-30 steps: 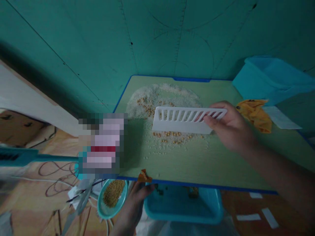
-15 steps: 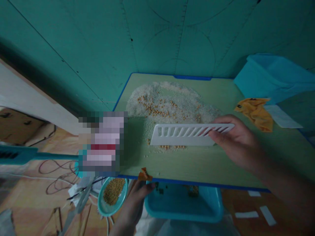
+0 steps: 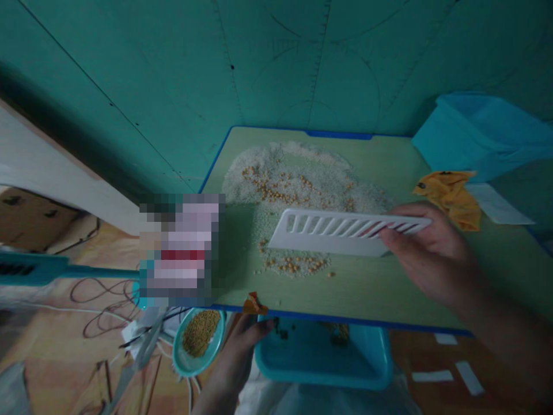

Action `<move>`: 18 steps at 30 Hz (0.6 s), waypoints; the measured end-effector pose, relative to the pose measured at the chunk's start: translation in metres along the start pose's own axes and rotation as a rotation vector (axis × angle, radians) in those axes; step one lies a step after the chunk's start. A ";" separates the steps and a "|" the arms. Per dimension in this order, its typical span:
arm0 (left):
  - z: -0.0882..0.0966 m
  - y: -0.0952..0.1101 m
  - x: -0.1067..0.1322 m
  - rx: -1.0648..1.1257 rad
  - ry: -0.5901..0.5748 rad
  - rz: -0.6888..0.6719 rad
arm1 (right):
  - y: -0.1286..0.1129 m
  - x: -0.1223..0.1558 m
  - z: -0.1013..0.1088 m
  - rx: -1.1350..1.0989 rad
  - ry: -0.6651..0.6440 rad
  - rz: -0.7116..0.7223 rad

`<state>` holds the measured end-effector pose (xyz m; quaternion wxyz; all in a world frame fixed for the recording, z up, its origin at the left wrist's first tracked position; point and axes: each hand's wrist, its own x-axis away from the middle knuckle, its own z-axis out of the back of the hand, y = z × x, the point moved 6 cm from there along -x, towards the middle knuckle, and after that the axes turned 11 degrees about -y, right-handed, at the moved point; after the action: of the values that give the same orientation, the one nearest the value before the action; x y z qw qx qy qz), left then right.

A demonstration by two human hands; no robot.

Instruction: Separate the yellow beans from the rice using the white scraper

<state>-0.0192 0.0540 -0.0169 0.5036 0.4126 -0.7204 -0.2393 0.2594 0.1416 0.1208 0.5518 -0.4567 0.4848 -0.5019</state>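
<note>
In my right hand point(image 3: 425, 251), a white slotted plastic plate point(image 3: 332, 230) is gripped by its right end, thumb in front. It is tilted over the board point(image 3: 367, 294), between two patches of grain. Behind it spreads white rice point(image 3: 250, 155) mixed with yellow beans point(image 3: 274, 193). Nearer to me lies a small patch of beans point(image 3: 294, 265) with some rice grains. My left hand point(image 3: 239, 346) is closed at the left rim of a blue tray point(image 3: 324, 374), its thumb over the tray; the other fingers are partly hidden. Some dark bits lie in the tray.
A blue-rimmed bowl of beans point(image 3: 199, 334) stands left of my left hand. An orange-brown scrap point(image 3: 254, 302) is on the board's front edge. At the right are an orange cloth point(image 3: 451, 196) and a blue bin point(image 3: 475, 138). A blurred-out pink object point(image 3: 185, 248) covers the left edge.
My right hand has moved the slotted plate slightly right and away from me, lifting it. More of the front patch of beans and rice shows. The left hand has hardly moved.
</note>
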 end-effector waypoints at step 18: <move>0.004 -0.018 -0.003 0.142 -0.120 0.119 | -0.006 0.020 -0.009 -0.004 -0.119 -0.086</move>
<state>-0.0161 0.0467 -0.0333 0.4423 0.3887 -0.7875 -0.1819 0.2504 0.1211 0.1238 0.5569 -0.5071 0.4320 -0.4961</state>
